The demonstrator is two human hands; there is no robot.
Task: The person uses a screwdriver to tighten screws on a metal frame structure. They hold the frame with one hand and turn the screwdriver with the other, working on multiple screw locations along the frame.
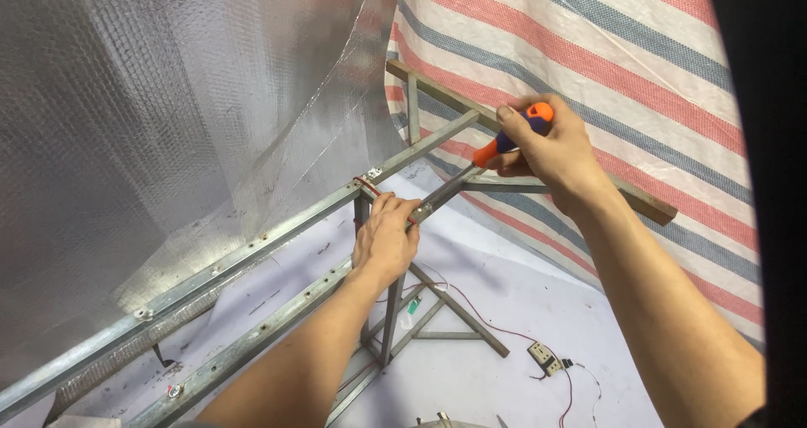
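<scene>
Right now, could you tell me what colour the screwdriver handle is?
Orange and purple screwdriver handle, gripped in the right hand; head view.

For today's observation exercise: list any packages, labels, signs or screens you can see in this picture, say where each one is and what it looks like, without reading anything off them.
No packages, signs or screens show.
Possible label: a small green and white tag low among the metal frame legs, below the left hand; too small to tell for sure.
Not a label: the small pale socket box with red wires, on the floor at lower right.
</scene>
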